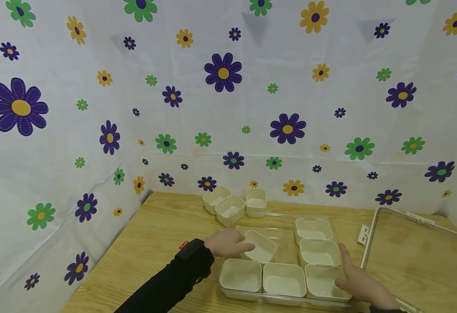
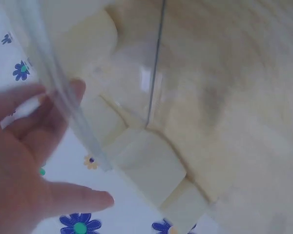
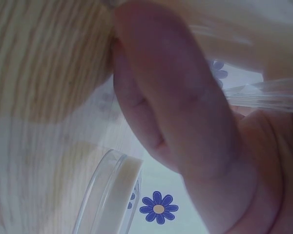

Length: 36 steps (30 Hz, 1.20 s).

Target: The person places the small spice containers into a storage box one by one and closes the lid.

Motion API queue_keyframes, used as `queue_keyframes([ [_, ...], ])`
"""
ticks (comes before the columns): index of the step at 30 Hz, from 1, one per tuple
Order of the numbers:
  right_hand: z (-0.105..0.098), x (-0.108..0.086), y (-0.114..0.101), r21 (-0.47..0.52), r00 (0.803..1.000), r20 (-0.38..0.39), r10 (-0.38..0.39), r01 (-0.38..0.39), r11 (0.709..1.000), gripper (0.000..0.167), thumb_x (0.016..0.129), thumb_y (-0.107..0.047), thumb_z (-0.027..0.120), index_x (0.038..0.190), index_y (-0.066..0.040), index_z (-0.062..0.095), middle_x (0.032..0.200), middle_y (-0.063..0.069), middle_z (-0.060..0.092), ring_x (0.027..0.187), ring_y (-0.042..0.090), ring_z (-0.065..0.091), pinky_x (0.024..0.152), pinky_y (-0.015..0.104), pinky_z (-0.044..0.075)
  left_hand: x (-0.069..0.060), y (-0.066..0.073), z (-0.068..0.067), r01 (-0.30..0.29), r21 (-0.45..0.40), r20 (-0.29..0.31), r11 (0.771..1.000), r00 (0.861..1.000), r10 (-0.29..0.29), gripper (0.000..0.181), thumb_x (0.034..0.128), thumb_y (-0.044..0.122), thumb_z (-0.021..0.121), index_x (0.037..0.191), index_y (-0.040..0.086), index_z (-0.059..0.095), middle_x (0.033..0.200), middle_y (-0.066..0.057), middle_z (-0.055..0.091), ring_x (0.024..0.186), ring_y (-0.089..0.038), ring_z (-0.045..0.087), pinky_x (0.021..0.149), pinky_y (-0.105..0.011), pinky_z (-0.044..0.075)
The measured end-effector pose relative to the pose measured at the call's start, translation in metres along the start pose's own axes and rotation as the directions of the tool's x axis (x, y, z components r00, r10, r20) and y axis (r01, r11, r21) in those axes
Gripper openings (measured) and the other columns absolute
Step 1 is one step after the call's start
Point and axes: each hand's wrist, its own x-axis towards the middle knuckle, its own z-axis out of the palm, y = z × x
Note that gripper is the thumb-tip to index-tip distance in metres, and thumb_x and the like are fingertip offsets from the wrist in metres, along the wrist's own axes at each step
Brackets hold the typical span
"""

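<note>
In the head view a clear plastic box (image 1: 283, 300) holds several cream cups. Three stand along its front, among them a left front cup (image 1: 240, 276), and two more line its right side. A loose cup (image 1: 260, 248) sits askew at the back left inside it. My left hand (image 1: 228, 243) is over the box's left side beside that cup, thumb apart from the fingers; the left wrist view shows its fingers at the clear rim (image 2: 68, 97). My right hand (image 1: 363, 284) grips the box's right wall, thumb inside, fingers outside. Its fingers (image 3: 180, 97) fill the right wrist view.
Three cream cups stand behind the box on the wooden table (image 1: 166, 230), one of them a right-hand cup (image 1: 256, 202). A clear framed lid (image 1: 420, 256) with a white clip (image 1: 363, 235) lies at the right. A flowered curtain (image 1: 197, 108) borders the table at the back and left.
</note>
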Motion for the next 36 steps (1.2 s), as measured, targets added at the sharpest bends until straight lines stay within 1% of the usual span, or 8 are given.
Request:
queue_keyframes([
  [3, -0.001, 0.000, 0.000, 0.006, 1.000, 0.005, -0.001, 0.001, 1.000, 0.087, 0.075, -0.002, 0.054, 0.130, 0.013, -0.012, 0.051, -0.002, 0.037, 0.039, 0.007, 0.029, 0.038, 0.020, 0.028, 0.000, 0.004, -0.003, 0.002, 0.085, 0.056, 0.996, 0.998, -0.007, 0.045, 0.0865, 0.048, 0.045, 0.063, 0.013, 0.059, 0.065, 0.009, 0.045, 0.058, -0.007, 0.043, 0.063, -0.030, 0.037],
  [6, -0.001, 0.000, 0.001, 0.007, 1.000, 0.009, 0.002, -0.002, 1.000, 0.087, 0.075, -0.002, 0.054, 0.130, 0.012, -0.012, 0.051, -0.002, 0.037, 0.039, 0.008, 0.028, 0.039, 0.020, 0.027, -0.001, 0.009, -0.005, 0.014, 0.141, 0.102, 0.990, 0.994, -0.029, 0.045, 0.0852, 0.052, 0.044, 0.085, 0.015, 0.069, 0.080, 0.011, 0.056, 0.074, -0.008, 0.050, 0.079, -0.046, 0.036],
  [9, -0.001, 0.000, 0.001, 0.006, 1.000, 0.010, 0.005, -0.005, 1.000, 0.087, 0.075, -0.003, 0.054, 0.130, 0.012, -0.012, 0.051, -0.002, 0.038, 0.039, 0.008, 0.029, 0.039, 0.021, 0.028, -0.001, 0.014, -0.005, -0.008, 0.182, 0.130, 0.983, 0.991, -0.016, 0.048, 0.0843, 0.054, 0.044, 0.096, 0.015, 0.069, 0.087, 0.010, 0.059, 0.079, -0.008, 0.052, 0.080, -0.040, 0.038],
  [11, 0.000, 0.001, 0.002, 0.013, 1.000, 0.012, 0.011, -0.012, 1.000, 0.088, 0.075, -0.003, 0.054, 0.131, 0.012, -0.012, 0.052, -0.001, 0.039, 0.040, 0.009, 0.030, 0.039, 0.022, 0.029, -0.001, 0.018, -0.004, -0.032, 0.187, 0.144, 0.982, 0.990, 0.005, 0.050, 0.0836, 0.054, 0.044, 0.101, 0.013, 0.067, 0.091, 0.009, 0.060, 0.082, -0.007, 0.054, 0.072, -0.030, 0.041],
  [14, 0.000, 0.001, 0.002, 0.021, 1.000, 0.015, 0.013, -0.013, 1.000, 0.088, 0.075, -0.002, 0.054, 0.131, 0.011, -0.012, 0.053, 0.000, 0.039, 0.040, 0.009, 0.031, 0.039, 0.022, 0.030, 0.001, 0.022, -0.003, -0.065, 0.174, 0.170, 0.983, 0.985, 0.035, 0.052, 0.0831, 0.054, 0.046, 0.104, 0.011, 0.066, 0.096, 0.007, 0.060, 0.087, -0.007, 0.054, 0.073, -0.025, 0.042],
  [22, -0.001, 0.001, 0.002, 0.017, 1.000, 0.012, 0.002, -0.002, 1.000, 0.087, 0.075, -0.002, 0.054, 0.130, 0.012, -0.011, 0.054, 0.001, 0.041, 0.040, 0.009, 0.031, 0.039, 0.023, 0.031, 0.004, 0.034, -0.002, -0.133, 0.171, 0.238, 0.976, 0.967, 0.090, 0.058, 0.0825, 0.055, 0.046, 0.117, 0.010, 0.058, 0.114, 0.003, 0.056, 0.106, -0.011, 0.049, 0.087, -0.028, 0.038],
  [31, -0.001, 0.001, 0.001, 0.040, 1.000, 0.026, 0.004, -0.005, 0.999, 0.087, 0.075, -0.002, 0.053, 0.130, 0.012, -0.013, 0.053, 0.000, 0.041, 0.040, 0.009, 0.030, 0.039, 0.022, 0.029, 0.006, 0.037, 0.002, -0.159, 0.195, 0.258, 0.968, 0.960, 0.106, 0.060, 0.0821, 0.055, 0.046, 0.122, 0.011, 0.054, 0.119, 0.002, 0.053, 0.110, -0.012, 0.047, 0.090, -0.032, 0.035],
  [36, -0.001, 0.002, 0.002, 0.040, 1.000, 0.025, 0.002, -0.003, 0.999, 0.087, 0.074, -0.001, 0.053, 0.130, 0.012, -0.013, 0.053, 0.000, 0.040, 0.040, 0.009, 0.029, 0.039, 0.021, 0.028, 0.007, 0.038, 0.003, -0.188, 0.203, 0.267, 0.961, 0.955, 0.130, 0.061, 0.0825, 0.054, 0.046, 0.123, 0.009, 0.053, 0.120, 0.001, 0.052, 0.111, -0.012, 0.046, 0.091, -0.029, 0.035],
])
